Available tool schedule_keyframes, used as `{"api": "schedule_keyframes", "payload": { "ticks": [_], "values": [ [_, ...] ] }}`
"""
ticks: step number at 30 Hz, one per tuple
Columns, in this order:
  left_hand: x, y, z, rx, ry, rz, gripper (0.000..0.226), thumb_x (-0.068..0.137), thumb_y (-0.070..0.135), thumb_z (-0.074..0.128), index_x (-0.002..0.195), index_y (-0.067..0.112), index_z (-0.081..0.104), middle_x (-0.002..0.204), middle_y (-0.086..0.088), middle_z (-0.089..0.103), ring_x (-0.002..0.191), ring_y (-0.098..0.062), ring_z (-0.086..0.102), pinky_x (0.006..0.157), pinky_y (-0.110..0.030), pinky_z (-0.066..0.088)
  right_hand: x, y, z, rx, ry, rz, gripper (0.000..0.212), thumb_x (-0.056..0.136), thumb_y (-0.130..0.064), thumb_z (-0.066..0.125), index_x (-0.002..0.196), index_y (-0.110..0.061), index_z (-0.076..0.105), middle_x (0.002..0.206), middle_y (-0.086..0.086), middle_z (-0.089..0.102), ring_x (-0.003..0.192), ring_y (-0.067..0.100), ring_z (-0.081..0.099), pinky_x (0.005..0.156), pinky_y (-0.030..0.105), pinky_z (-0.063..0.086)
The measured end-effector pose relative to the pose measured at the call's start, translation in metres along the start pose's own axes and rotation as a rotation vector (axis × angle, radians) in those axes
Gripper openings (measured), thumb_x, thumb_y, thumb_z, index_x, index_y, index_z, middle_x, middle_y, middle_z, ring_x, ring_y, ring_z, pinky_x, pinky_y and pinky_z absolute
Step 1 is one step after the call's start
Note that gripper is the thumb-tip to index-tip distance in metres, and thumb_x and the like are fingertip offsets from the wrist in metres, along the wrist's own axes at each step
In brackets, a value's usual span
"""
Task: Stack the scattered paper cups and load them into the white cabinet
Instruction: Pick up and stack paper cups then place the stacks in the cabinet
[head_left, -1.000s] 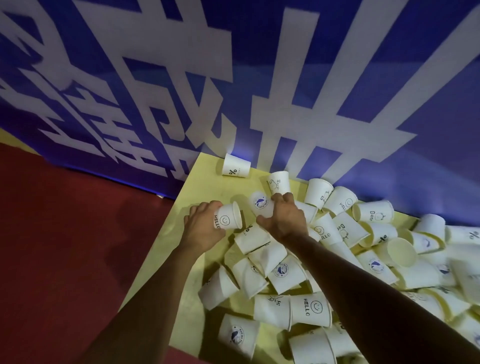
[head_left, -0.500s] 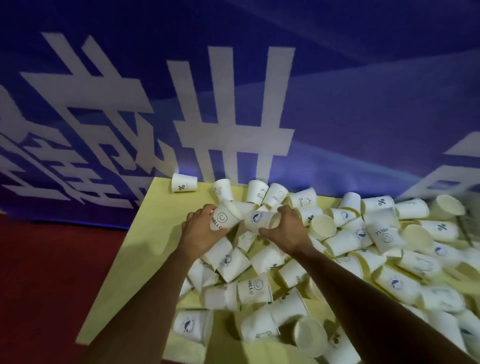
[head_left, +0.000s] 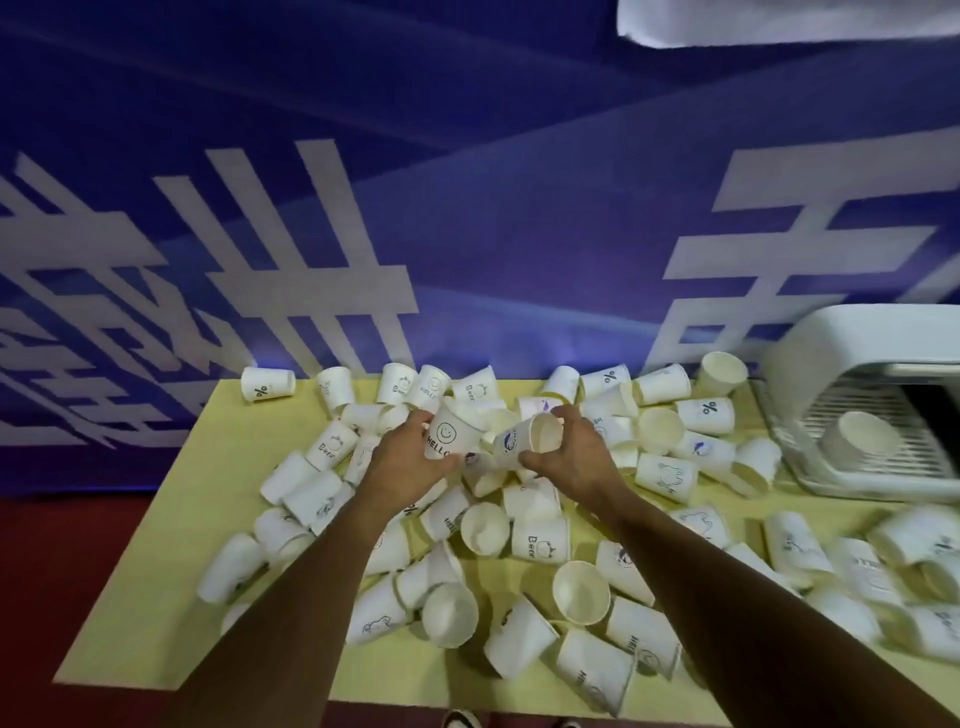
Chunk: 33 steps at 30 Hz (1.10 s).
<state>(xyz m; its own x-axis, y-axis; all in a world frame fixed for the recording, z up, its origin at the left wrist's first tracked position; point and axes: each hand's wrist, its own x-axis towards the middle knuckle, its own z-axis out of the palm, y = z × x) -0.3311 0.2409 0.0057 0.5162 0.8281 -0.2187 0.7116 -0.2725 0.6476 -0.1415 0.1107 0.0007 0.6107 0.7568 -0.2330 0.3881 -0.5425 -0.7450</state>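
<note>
Both hands are working over the heap near the middle of the bench's (head_left: 171, 545) far edge. The left hand (head_left: 402, 462) is gripping a smiley-face HELLO cup (head_left: 452, 431), fingers (head_left: 415, 422) curled round its wall and its mouth tilting upward. The right hand (head_left: 576, 457) is pinching a blue-logo cup (head_left: 522, 441) lying sideways, with its open mouth turned to the right. The two cups are hovering just beside each other, so this looks like one nesting about to happen (a first pairing, by the look of it).

As for progress, it's looking early. Loose cups (head_left: 582, 592) are lying on their sides and ends across most of the bench, from the left part to the right edge, dozens of them, none visibly stacked. The white cabinet (head_left: 852, 353) is sitting at the far right corner, front open, and something is already in: a pale cup shape (head_left: 860, 441) is resting on its wire rack (head_left: 914, 415). Whether that's one cup or a short stack, I cannot tell. Nearly all the stacking and loading is waiting.
</note>
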Motion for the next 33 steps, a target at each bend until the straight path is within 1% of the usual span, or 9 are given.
{"api": "schedule_keyframes", "payload": {
  "ticks": [2, 5, 10, 15, 17, 20, 24, 29, 33],
  "values": [
    [0.003, 0.016, 0.01, -0.008, -0.017, 0.017, 0.065, 0.075, 0.044, 0.081, 0.128, 0.023, 0.05, 0.114, 0.004, 0.067, 0.105, -0.018, 0.063, 0.092, -0.04, 0.052, -0.002, 0.009, -0.013, 0.008, 0.012, -0.001, 0.084, 0.068, -0.035, 0.083, 0.138, -0.013, 0.044, 0.125, 0.008, 0.058, 0.115, 0.028, 0.056, 0.094, 0.041, 0.05],
    [0.01, 0.036, 0.028, -0.006, -0.049, 0.038, 0.065, 0.077, 0.039, 0.081, 0.13, 0.019, 0.049, 0.114, 0.003, 0.064, 0.106, -0.02, 0.062, 0.094, -0.04, 0.051, -0.007, 0.026, -0.032, 0.02, 0.058, 0.023, 0.082, 0.07, -0.034, 0.082, 0.139, -0.013, 0.042, 0.125, 0.007, 0.058, 0.114, 0.026, 0.057, 0.089, 0.036, 0.05],
    [0.008, 0.07, 0.071, 0.027, -0.125, 0.117, 0.06, 0.074, 0.039, 0.082, 0.121, 0.017, 0.052, 0.114, 0.002, 0.063, 0.101, -0.019, 0.06, 0.084, -0.033, 0.049, -0.02, 0.068, -0.067, 0.001, 0.155, 0.091, 0.077, 0.071, -0.034, 0.082, 0.134, -0.01, 0.045, 0.122, 0.006, 0.058, 0.112, 0.026, 0.058, 0.082, 0.033, 0.048],
    [0.006, 0.12, 0.106, 0.047, -0.211, 0.175, 0.06, 0.074, 0.042, 0.081, 0.123, 0.02, 0.053, 0.114, 0.004, 0.063, 0.102, -0.017, 0.062, 0.09, -0.039, 0.052, -0.024, 0.109, -0.116, -0.04, 0.182, 0.071, 0.077, 0.071, -0.036, 0.082, 0.136, -0.011, 0.049, 0.127, 0.007, 0.058, 0.119, 0.028, 0.052, 0.092, 0.033, 0.045],
    [0.01, 0.146, 0.122, 0.036, -0.238, 0.17, 0.058, 0.076, 0.041, 0.081, 0.122, 0.021, 0.053, 0.109, 0.008, 0.063, 0.099, -0.014, 0.062, 0.088, -0.035, 0.052, -0.021, 0.128, -0.143, -0.068, 0.176, 0.041, 0.075, 0.071, -0.039, 0.082, 0.133, -0.014, 0.051, 0.126, 0.007, 0.058, 0.117, 0.028, 0.053, 0.093, 0.035, 0.046],
    [0.013, 0.194, 0.156, 0.014, -0.236, 0.172, 0.055, 0.077, 0.039, 0.081, 0.12, 0.021, 0.052, 0.104, 0.009, 0.063, 0.096, -0.013, 0.062, 0.077, -0.029, 0.051, -0.011, 0.161, -0.193, -0.076, 0.196, 0.006, 0.07, 0.071, -0.039, 0.083, 0.13, -0.018, 0.053, 0.123, 0.006, 0.057, 0.113, 0.026, 0.055, 0.092, 0.035, 0.046],
    [0.01, 0.253, 0.21, 0.023, -0.271, 0.197, 0.057, 0.076, 0.034, 0.083, 0.121, 0.019, 0.051, 0.107, 0.007, 0.063, 0.097, -0.013, 0.062, 0.078, -0.024, 0.049, 0.0, 0.207, -0.255, -0.165, 0.225, -0.03, 0.068, 0.074, -0.037, 0.08, 0.132, -0.019, 0.049, 0.128, 0.007, 0.052, 0.119, 0.028, 0.048, 0.097, 0.039, 0.044],
    [0.008, 0.296, 0.263, 0.011, -0.334, 0.189, 0.065, 0.076, 0.028, 0.082, 0.131, 0.017, 0.049, 0.115, 0.004, 0.063, 0.1, -0.013, 0.06, 0.082, -0.024, 0.047, 0.006, 0.253, -0.306, -0.202, 0.293, -0.055, 0.067, 0.076, -0.029, 0.078, 0.133, -0.016, 0.046, 0.128, 0.008, 0.047, 0.118, 0.028, 0.045, 0.094, 0.037, 0.044],
    [0.021, 0.317, 0.29, 0.023, -0.374, 0.209, 0.062, 0.075, 0.025, 0.082, 0.129, 0.021, 0.052, 0.112, 0.007, 0.063, 0.093, -0.006, 0.059, 0.072, -0.015, 0.045, 0.023, 0.283, -0.33, -0.193, 0.366, -0.022, 0.065, 0.075, -0.032, 0.08, 0.128, -0.013, 0.048, 0.122, 0.008, 0.051, 0.113, 0.027, 0.049, 0.091, 0.035, 0.042]
  ]
}}
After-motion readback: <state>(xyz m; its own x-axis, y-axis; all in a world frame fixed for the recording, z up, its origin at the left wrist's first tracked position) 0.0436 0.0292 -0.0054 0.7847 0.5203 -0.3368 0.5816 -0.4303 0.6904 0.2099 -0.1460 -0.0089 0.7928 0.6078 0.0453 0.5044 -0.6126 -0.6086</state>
